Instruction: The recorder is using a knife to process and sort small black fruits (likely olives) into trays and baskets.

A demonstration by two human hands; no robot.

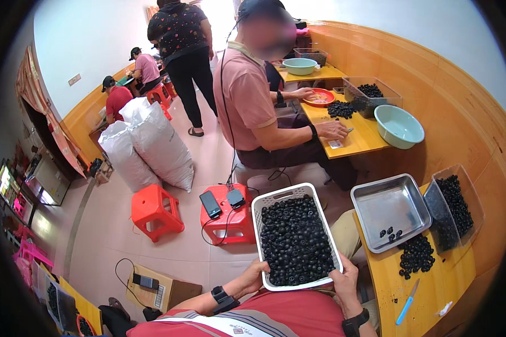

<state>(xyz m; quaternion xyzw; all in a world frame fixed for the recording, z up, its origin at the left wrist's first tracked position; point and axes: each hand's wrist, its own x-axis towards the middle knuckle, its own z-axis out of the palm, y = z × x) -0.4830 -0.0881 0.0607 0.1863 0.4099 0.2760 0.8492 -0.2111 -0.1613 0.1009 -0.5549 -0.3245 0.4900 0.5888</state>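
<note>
The left hand point(257, 274) and right hand point(346, 281) grip the near corners of a white basket point(284, 192) over the person's lap, fingers closed on its rim. Small round black pieces point(295, 238) cover its bottom, some showing a hole.

Just right of the basket stands a yellow table point(389, 292); its bare wood carries a blue-handled knife point(406, 306) and a loose heap point(417, 255) of black pieces. Left of the basket, a red stool point(244, 222) bears a dark phone point(210, 205); pinkish tiled floor point(208, 163) spreads past it. Farther left and beyond the basket stand bulging white sacks point(157, 146). Beyond it, a co-worker point(242, 95) in pink sits at another table point(357, 140). Orange panelling point(455, 135) lines the wall to the basket's right.

Among containers right of the basket, a metal tray point(391, 210) holds a few black pieces, and a clear bin point(475, 210) holds many. Beyond the basket, to its right, sits a pale green basin point(400, 126).
</note>
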